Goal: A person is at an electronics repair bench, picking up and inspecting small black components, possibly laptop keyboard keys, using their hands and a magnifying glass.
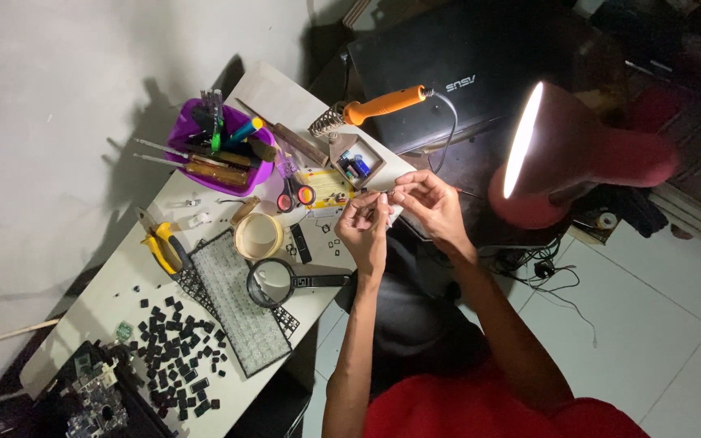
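Both hands meet above the table edge [306, 324], at about one o'clock from the magnifying glass [273, 282], pinching a small dark part [384, 195] between fingertips. The left hand [364, 225] should hold steady while the right hand [430, 203] makes the fine adjustment. Forearms rise from six o'clock, wrists bent inward.

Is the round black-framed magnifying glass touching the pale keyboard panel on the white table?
Touching. The head view shows the magnifying glass lying with its round lens overlapping the right edge of the pale keyboard panel, no gap between them; its handle points toward the person's left hand.
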